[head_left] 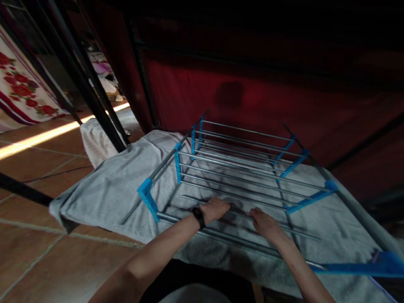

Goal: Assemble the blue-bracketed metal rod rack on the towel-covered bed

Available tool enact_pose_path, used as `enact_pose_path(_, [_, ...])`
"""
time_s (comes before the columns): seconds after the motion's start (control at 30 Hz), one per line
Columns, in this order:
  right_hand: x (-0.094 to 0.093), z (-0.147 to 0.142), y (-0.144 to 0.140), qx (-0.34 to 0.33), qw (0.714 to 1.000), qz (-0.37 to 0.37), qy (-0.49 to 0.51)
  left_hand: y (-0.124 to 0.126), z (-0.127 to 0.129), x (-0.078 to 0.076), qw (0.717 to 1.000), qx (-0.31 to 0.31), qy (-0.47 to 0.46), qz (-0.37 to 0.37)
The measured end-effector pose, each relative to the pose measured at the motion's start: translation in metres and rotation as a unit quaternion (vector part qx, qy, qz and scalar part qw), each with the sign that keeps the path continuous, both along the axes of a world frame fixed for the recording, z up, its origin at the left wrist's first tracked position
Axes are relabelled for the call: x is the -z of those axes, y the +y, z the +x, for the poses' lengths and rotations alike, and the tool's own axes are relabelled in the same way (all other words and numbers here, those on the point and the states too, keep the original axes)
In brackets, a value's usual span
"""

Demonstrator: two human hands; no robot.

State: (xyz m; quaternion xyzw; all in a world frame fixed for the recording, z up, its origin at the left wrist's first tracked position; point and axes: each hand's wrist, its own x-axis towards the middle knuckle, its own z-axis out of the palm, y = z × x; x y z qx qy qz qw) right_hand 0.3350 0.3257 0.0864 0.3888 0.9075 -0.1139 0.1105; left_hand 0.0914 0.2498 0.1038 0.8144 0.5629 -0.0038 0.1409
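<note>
Both the left hand (216, 209) and right hand (267, 225) seem clamped on near rods of the drying rack (240, 168), whose rods run left-right.

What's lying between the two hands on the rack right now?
In the head view, only bare metal rods of the drying rack run between left hand and right hand, over the grey towel.

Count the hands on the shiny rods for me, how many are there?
2. The left hand, with a black band at its wrist, rests on the near metal rods; the right hand rests beside it, to the right.
</note>
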Motion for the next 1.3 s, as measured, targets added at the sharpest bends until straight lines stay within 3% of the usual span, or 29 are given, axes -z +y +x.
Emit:
enact_pose_path(0.2, [-0.02, 0.023, -0.005, 0.092, 0.995, 0.043, -0.016, -0.008, -0.013, -0.014, 0.998, -0.054, 0.001, 0.033])
enact_pose_path(0.43, [-0.046, 0.034, -0.025, 0.158, 0.98, 0.102, 0.063, -0.02, -0.02, -0.024, 0.99, -0.089, -0.11, 0.025])
enact_pose_path(0.57, [-0.054, 0.034, -0.034, 0.169, 0.971, 0.133, 0.105, -0.026, -0.026, -0.02, 0.982, -0.112, -0.148, 0.019])
enact_pose_path(0.7, [-0.05, 0.041, -0.038, 0.204, 0.96, 0.157, 0.113, -0.03, -0.037, -0.01, 0.976, -0.13, -0.17, 0.036])
enact_pose_path(0.87, [-0.037, 0.059, -0.043, 0.295, 0.916, 0.221, 0.159, -0.029, -0.048, 0.003, 0.968, -0.146, -0.199, 0.05])
enact_pose_path(1.0, [-0.021, 0.069, -0.046, 0.369, 0.857, 0.258, 0.252, -0.028, -0.05, 0.005, 0.963, -0.158, -0.211, 0.05])
enact_pose_path(1.1, [-0.01, 0.073, -0.043, 0.408, 0.793, 0.198, 0.407, -0.027, -0.051, 0.006, 0.961, -0.161, -0.218, 0.053])
enact_pose_path(1.17, [-0.007, 0.075, -0.039, 0.445, 0.716, 0.119, 0.524, -0.026, -0.053, 0.008, 0.961, -0.159, -0.221, 0.054])
enact_pose_path(1.3, [-0.013, 0.074, -0.033, 0.49, 0.51, -0.017, 0.707, -0.024, -0.058, 0.015, 0.958, -0.155, -0.235, 0.046])
